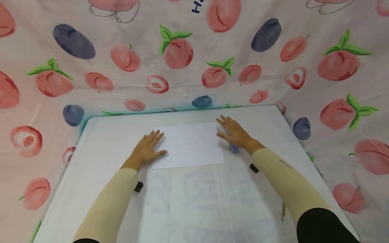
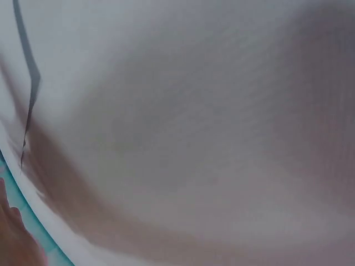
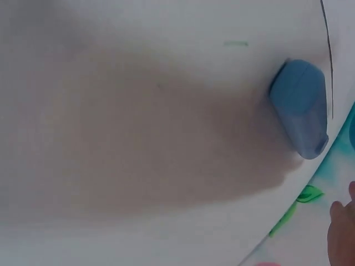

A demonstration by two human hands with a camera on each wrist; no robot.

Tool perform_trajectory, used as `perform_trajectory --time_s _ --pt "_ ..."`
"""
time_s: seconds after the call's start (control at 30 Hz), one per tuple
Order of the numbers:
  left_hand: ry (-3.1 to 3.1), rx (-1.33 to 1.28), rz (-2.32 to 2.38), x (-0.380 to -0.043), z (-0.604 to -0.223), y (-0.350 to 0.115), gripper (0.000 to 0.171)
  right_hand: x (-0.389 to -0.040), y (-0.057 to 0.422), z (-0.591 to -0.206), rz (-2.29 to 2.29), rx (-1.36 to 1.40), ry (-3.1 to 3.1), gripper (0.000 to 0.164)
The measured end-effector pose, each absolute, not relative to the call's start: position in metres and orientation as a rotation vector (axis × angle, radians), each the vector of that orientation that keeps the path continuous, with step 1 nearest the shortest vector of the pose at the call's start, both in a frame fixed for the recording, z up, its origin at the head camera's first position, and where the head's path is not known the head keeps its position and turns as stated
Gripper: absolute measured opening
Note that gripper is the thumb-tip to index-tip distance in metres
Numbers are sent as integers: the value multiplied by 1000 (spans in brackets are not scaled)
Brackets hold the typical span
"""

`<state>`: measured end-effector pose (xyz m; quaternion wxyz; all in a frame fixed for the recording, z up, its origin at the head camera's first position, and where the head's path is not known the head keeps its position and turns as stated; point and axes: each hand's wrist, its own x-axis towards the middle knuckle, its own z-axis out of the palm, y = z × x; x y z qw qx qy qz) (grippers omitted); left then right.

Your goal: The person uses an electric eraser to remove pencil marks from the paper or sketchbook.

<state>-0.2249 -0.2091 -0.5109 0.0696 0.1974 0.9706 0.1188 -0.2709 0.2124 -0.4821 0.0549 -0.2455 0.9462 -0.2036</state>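
Observation:
A blank white sheet of paper (image 1: 188, 145) lies flat on the white-covered table. My left hand (image 1: 146, 150) is at its left edge, fingers spread and thumb reaching over the sheet. Near the upper right edge is my right hand (image 1: 235, 133), its fingers extended and holding nothing. Partly hidden beneath the right hand, a small blue object (image 1: 233, 147) lies beside the sheet. In the right wrist view this blue object (image 3: 302, 108) is rounded, with a paler, translucent-looking end; its kind is unclear. Only a bit of the left hand (image 2: 19, 238) shows in the left wrist view.
A thin pencil-like stick (image 1: 284, 212) lies on the table (image 1: 212, 209) by the right forearm. A peach-printed cloth (image 1: 179, 77) hangs behind the table and along its sides. Small dark wrist devices sit under both forearms.

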Motion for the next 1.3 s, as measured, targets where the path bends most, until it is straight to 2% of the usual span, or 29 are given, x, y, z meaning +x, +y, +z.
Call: perform_trajectory --time_s 0.47,0.7,1.3 --pt "2903 569 344 -217 -525 -206 92 -252 232 -501 -910 -280 2873 81" --pt "2895 570 338 -217 -526 -206 92 -243 225 -505 -1001 -69 2918 77" --pt "2875 563 326 -220 -529 -206 93 -227 222 -521 -982 -57 2975 66"
